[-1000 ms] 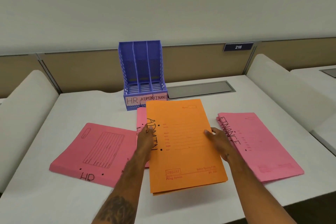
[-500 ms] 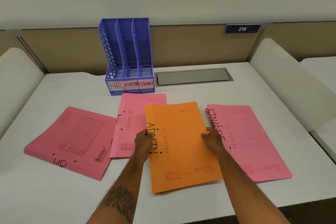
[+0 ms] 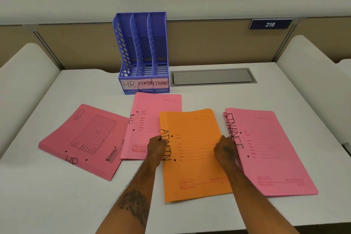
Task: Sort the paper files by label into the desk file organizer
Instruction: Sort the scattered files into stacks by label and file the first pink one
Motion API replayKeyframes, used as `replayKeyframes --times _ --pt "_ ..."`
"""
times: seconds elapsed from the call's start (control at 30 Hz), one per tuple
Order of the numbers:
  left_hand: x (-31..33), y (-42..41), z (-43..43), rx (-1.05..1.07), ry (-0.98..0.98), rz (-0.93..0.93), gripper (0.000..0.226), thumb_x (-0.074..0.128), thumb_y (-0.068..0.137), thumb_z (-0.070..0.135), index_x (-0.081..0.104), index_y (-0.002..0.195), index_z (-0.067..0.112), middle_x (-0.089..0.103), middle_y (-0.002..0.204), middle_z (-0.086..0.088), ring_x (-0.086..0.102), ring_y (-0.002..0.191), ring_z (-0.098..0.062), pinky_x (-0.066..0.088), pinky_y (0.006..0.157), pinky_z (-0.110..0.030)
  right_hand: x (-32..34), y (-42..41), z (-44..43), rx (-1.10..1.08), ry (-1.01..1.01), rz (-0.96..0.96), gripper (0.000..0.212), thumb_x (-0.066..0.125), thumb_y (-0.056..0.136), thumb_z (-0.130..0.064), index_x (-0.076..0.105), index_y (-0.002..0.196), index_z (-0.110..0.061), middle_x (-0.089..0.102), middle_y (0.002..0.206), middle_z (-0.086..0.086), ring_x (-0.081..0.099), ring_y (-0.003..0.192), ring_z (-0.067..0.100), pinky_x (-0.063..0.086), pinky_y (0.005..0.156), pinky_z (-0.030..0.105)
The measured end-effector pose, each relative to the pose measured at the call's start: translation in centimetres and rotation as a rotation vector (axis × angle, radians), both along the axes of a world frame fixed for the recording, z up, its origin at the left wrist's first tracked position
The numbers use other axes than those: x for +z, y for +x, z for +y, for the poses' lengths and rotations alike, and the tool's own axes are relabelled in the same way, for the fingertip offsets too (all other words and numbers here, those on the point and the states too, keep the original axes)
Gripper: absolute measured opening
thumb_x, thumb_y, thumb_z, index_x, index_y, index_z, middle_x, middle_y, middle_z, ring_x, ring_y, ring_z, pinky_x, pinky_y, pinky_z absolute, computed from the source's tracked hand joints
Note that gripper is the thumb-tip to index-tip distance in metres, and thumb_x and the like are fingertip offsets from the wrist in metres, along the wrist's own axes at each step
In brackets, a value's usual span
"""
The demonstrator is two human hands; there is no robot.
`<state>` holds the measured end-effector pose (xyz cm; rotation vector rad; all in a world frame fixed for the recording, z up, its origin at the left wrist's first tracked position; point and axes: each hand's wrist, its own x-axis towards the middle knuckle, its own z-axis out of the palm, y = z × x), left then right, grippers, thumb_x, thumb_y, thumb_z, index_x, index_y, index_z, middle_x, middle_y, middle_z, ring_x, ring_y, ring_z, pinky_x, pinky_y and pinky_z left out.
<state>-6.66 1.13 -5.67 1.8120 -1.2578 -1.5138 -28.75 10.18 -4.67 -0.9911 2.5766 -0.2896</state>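
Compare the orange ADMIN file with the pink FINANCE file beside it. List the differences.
Colour: the ADMIN file is orange, the FINANCE file pink.
Handling: the left hand and right hand each have a grip on a side edge of the ADMIN file; the FINANCE file lies flat and unheld on the desk.
Place: the ADMIN file overlaps a pink HR file; the FINANCE file lies to its right.
Shared: a handwritten label along the left edge, and a printed form on the cover.

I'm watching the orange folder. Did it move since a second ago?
Yes. The orange ADMIN folder has come toward the person, away from the blue organizer. Before, its top edge almost touched the organizer's labels; now the HR folder shows between them.
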Motion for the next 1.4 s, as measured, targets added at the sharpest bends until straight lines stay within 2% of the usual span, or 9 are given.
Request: replayKeyframes --times 0.1,0.23,0.33,0.43,0.6,0.87,0.97,1.07,1.4 --pt "0.7 0.3 -0.3 -0.004 0.012 0.020 0.022 0.052 0.091 0.012 0.070 0.103 0.010 0.074 0.097 -0.007 0.070 0.092 -0.027 0.058 0.085 -0.047 0.0 1.1 -0.2 0.007 -0.109 -0.067 0.039 0.044 0.096 -0.011 0.042 0.134 -0.005 0.043 0.139 0.017 0.043 0.125 0.029 0.043 0.099 0.035" --pt "2.0 1.8 -1.7 -0.053 -0.049 -0.117 0.051 0.054 0.093 0.020 0.048 0.143 0.010 0.054 0.140 -0.009 0.051 0.126 -0.029 0.044 0.107 -0.042 0.1 3.5 -1.0 0.229 -0.043 0.054 0.060 0.036 0.101 -0.037 0.016 0.152 -0.012 0.017 0.158 0.017 0.017 0.145 0.034 0.025 0.116 0.047" --pt "2.0 4.8 -3.3 -0.077 -0.182 -0.259 0.050 0.059 0.096 0.027 0.048 0.142 0.009 0.050 0.144 -0.012 0.051 0.127 -0.030 0.043 0.107 -0.045 -0.3 5.8 -2.2 0.415 0.052 0.054 0.078 0.021 0.093 -0.067 0.001 0.155 -0.023 -0.006 0.161 0.013 -0.006 0.148 0.034 0.011 0.116 0.054" --pt "1.2 8.3 -5.0 -0.076 -0.242 -0.415 0.054 0.063 0.092 0.036 0.050 0.139 0.011 0.052 0.140 -0.015 0.054 0.121 -0.034 0.047 0.102 -0.052 -1.1 7.5 -2.8 0.507 0.063 0.120 0.090 -0.004 0.078 -0.079 -0.008 0.153 -0.029 -0.019 0.159 0.013 -0.017 0.146 0.035 0.002 0.114 0.060" --pt "0.7 10.7 -5.8 -0.163 -0.213 -0.620 0.065 0.063 0.092 0.041 0.039 0.144 0.010 0.040 0.145 -0.018 0.036 0.134 -0.038 0.038 0.106 -0.056 -2.9 8.2 -2.2 0.529 0.143 0.076 0.088 0.005 0.080 -0.080 -0.007 0.153 -0.031 -0.021 0.159 0.012 -0.019 0.146 0.033 -0.002 0.114 0.061" --pt "0.6 10.3 -7.2 -0.236 -0.131 -0.527 0.075 0.068 0.089 0.038 0.032 0.147 0.008 0.042 0.141 -0.019 0.041 0.130 -0.038 0.041 0.104 -0.051 -4.2 8.2 -2.3 0.540 0.231 0.061 0.096 -0.011 0.068 -0.084 -0.021 0.149 -0.033 -0.030 0.156 0.008 -0.025 0.144 0.030 -0.007 0.114 0.058" --pt "0.8 10.5 -8.8 -0.112 -0.032 -0.290 0.054 0.073 0.085 0.038 0.056 0.127 0.008 0.066 0.120 -0.015 0.067 0.101 -0.034 0.058 0.087 -0.048 -4.2 8.5 -2.6 0.541 0.244 0.046 0.103 -0.022 0.057 -0.087 -0.026 0.145 -0.033 -0.032 0.155 0.008 -0.026 0.144 0.030 -0.008 0.114 0.058" --pt "1.2 11.0 -9.7 -0.062 0.057 -0.098 0.042 0.075 0.084 0.035 0.065 0.114 0.008 0.074 0.101 -0.012 0.073 0.083 -0.032 0.061 0.077 -0.048 -3.9 8.5 -2.9 0.542 0.279 0.037 0.107 -0.028 0.049 -0.089 -0.032 0.139 -0.031 -0.034 0.154 0.009 -0.027 0.143 0.031 -0.007 0.114 0.059" --pt "5.3 13.2 -10.5 -0.192 -0.175 -0.083 0.029 0.065 0.092 0.024 0.065 0.118 0.011 0.073 0.106 -0.011 0.073 0.085 -0.029 0.061 0.076 -0.047 -2.6 8.9 -3.2 0.544 0.360 0.033 0.108 -0.023 0.048 -0.087 -0.034 0.138 -0.028 -0.036 0.152 0.009 -0.027 0.143 0.031 -0.005 0.115 0.059"
